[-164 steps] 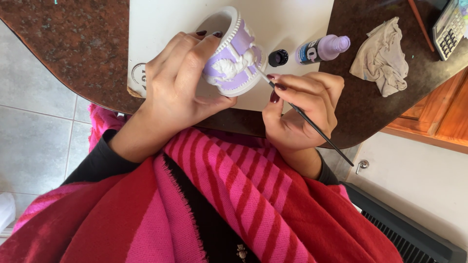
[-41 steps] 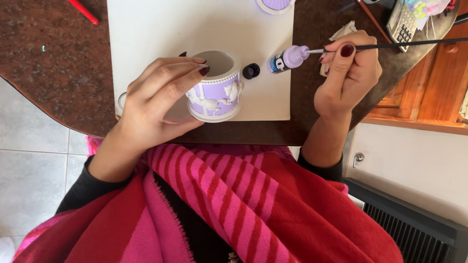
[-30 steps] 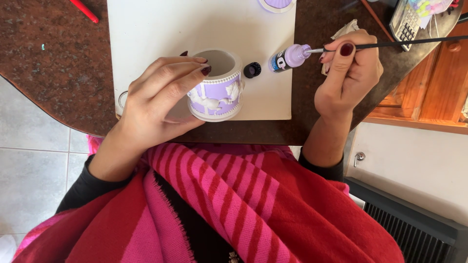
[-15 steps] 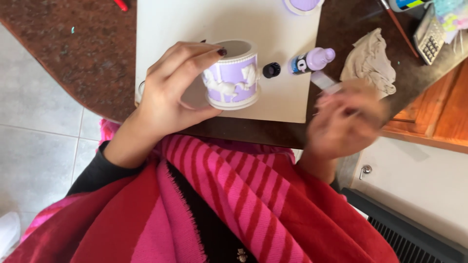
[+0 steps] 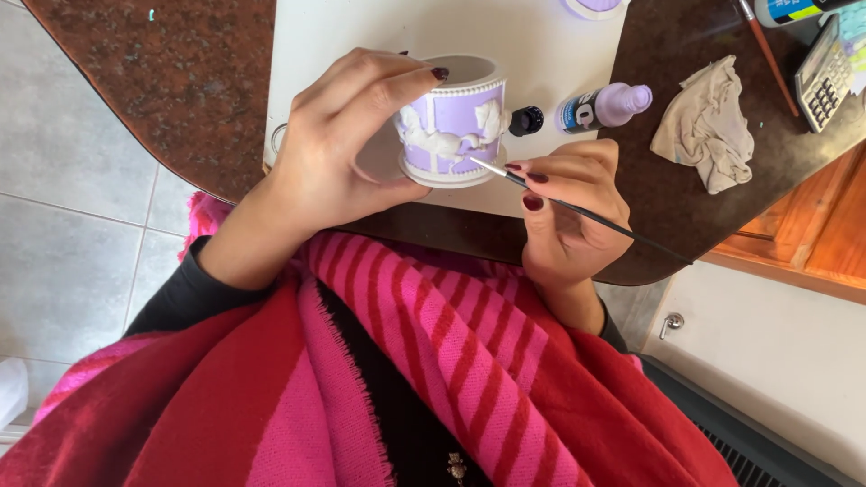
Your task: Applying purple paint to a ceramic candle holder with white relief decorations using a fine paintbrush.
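Brown speckled stone makes up the table (image 5: 180, 81), which fills the upper left of the frame, with grey floor tiles (image 5: 72, 225) below it at the left edge. On the table lies a white sheet (image 5: 541, 45), top centre. The left hand (image 5: 347, 144) comes in from lower left and wraps its fingers around a lilac pot (image 5: 451, 122) with white raised figures, holding it tilted over the sheet's near edge, just above centre. To its right the right hand (image 5: 568, 207) pinches a thin brush (image 5: 577, 209) between thumb and fingers; the pale tip touches the pot's lower rim, the dark handle slanting down to the right. Above that hand, a small black cap (image 5: 526, 120) and a lilac paint bottle (image 5: 603, 105) lie on their sides. Further right sits a crumpled beige rag (image 5: 705, 126), then a calculator (image 5: 825, 77) at the upper right edge. A red and pink striped shawl (image 5: 433, 379) fills the bottom.
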